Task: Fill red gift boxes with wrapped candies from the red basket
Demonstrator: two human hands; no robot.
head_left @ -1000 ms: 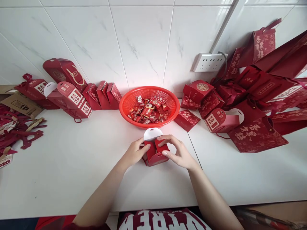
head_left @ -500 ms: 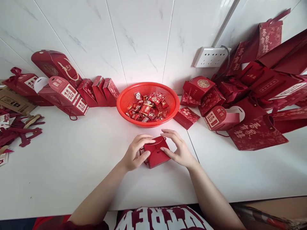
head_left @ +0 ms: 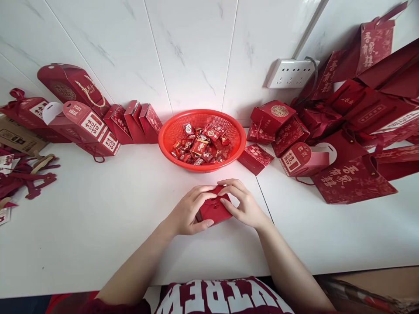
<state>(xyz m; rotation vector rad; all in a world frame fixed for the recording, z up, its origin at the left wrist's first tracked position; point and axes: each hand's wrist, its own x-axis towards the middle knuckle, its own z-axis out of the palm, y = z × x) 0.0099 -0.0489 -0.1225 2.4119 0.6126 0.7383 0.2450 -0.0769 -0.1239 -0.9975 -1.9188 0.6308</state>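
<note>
A small red box (head_left: 216, 212) lies on the white table in front of me, its curved top flaps folded over. My left hand (head_left: 193, 209) wraps round its left side, fingertips on the top flap and thumb at the near edge. On the right side my right hand (head_left: 240, 203) holds the box, with its fingers at the far flap and its thumb on top. Both hands partly cover the box. Just beyond it stands a red plastic basket (head_left: 168, 155) with red-wrapped candies (head_left: 199, 146) inside.
Red gift boxes (head_left: 90, 126) line the wall at the left, near a pile of dark red ribbons (head_left: 39, 179). More red boxes and bags (head_left: 356, 181) crowd the right. A flat red box (head_left: 255, 158) lies beside the basket. A white power strip (head_left: 291, 73) is on the wall.
My left fingers have moved right and inward over the top flap, and the left thumb has slid down to the near edge. My right fingertips have closed in on the flap.
</note>
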